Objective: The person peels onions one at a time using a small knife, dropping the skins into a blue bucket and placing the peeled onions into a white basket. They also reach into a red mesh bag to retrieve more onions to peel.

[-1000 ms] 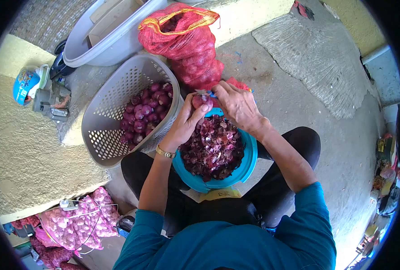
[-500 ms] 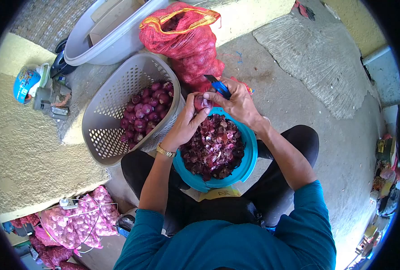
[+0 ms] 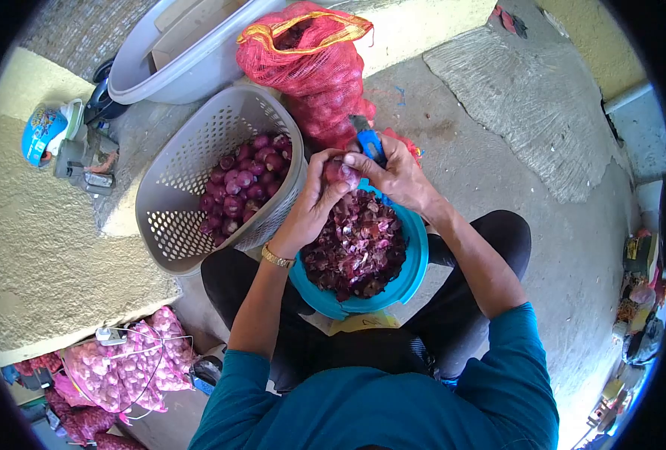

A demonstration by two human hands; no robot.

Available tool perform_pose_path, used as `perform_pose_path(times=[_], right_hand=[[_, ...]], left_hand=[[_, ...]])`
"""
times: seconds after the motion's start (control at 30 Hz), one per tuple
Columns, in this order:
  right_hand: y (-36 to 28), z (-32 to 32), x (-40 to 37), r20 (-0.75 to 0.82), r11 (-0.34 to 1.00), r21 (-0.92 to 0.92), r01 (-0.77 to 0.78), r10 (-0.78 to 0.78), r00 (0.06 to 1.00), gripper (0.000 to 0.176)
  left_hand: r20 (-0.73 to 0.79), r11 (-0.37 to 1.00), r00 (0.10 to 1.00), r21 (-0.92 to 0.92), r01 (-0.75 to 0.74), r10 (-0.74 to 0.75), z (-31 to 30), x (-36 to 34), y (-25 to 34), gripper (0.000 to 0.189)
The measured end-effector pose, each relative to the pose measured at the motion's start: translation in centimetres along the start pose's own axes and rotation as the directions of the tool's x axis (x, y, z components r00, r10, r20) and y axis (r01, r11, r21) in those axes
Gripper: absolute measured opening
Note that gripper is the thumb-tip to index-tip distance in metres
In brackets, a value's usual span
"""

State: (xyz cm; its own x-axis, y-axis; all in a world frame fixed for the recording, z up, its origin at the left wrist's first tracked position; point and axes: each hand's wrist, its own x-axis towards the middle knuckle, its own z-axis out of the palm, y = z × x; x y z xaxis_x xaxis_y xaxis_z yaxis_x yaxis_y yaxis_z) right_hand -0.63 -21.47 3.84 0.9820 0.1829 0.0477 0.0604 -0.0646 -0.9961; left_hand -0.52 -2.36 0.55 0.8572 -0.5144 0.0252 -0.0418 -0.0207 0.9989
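A red onion (image 3: 341,174) is gripped in the fingers of my left hand (image 3: 317,191), above the far side of a blue basin (image 3: 417,259). My right hand (image 3: 399,178) is closed around a blue utility knife (image 3: 371,147), whose blade points away from me. The right thumb presses on the onion's top. Inside the basin lies a heap of onion skins (image 3: 355,244). Left of my hands, a grey perforated basket (image 3: 190,172) leans towards me with several smooth purple onions (image 3: 247,180) in it.
A red mesh sack (image 3: 318,90) full of onions stands beyond the basket. Behind it is a large pale tub (image 3: 175,86). Pink net bags (image 3: 127,367) of bulbs lie at lower left, near a low wall (image 3: 40,247). Various items line the right edge.
The onion has turned slightly in my fingers and looks paler. The knife has swung so its blade points more directly away. Both hands stay over the basin.
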Motion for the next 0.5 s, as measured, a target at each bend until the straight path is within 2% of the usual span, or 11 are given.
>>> perform_pose_path(times=[0.03,0.07,0.1,0.2,0.23,0.37,0.43,0.5], right_hand=[[-0.2,0.1,0.0,-0.003,0.997,0.069,-0.038,0.038,0.999,0.021],[-0.1,0.1,0.1,-0.001,0.997,0.070,-0.036,0.036,0.999,0.021],[0.2,0.2,0.2,-0.024,0.996,0.055,-0.065,0.067,0.998,0.022],[0.5,0.3,0.3,-0.053,0.996,0.020,-0.085,0.086,0.995,0.025],[0.6,0.3,0.2,-0.058,0.997,-0.002,-0.078,0.078,0.995,0.026],[0.5,0.7,0.1,-0.063,0.996,-0.084,-0.028,0.023,0.998,0.023],[0.1,1.1,-0.1,-0.046,0.999,-0.031,0.042,-0.044,0.998,0.021],[0.5,1.0,0.0,-0.028,0.998,-0.028,0.051,-0.052,0.998,0.020]], left_hand=[[-0.003,1.000,1.000,0.001,0.000,0.000,0.2,0.1,-0.4,0.050],[-0.037,0.996,0.996,0.029,-0.079,0.080,0.5,0.3,-0.9,0.053],[-0.069,0.986,0.985,0.060,-0.157,0.161,0.9,0.5,-0.8,0.056],[-0.142,0.970,0.960,0.005,-0.245,0.243,2.7,0.7,-0.1,0.058],[-0.143,0.965,0.955,0.063,-0.255,0.262,2.7,0.7,-1.0,0.056],[-0.210,0.974,0.952,0.087,-0.209,0.223,3.1,0.7,-1.5,0.050],[-0.297,0.970,0.954,-0.215,-0.117,0.049,3.8,0.7,-1.8,0.041],[-0.329,0.966,0.943,-0.220,-0.135,0.057,4.2,1.1,-1.8,0.038]])
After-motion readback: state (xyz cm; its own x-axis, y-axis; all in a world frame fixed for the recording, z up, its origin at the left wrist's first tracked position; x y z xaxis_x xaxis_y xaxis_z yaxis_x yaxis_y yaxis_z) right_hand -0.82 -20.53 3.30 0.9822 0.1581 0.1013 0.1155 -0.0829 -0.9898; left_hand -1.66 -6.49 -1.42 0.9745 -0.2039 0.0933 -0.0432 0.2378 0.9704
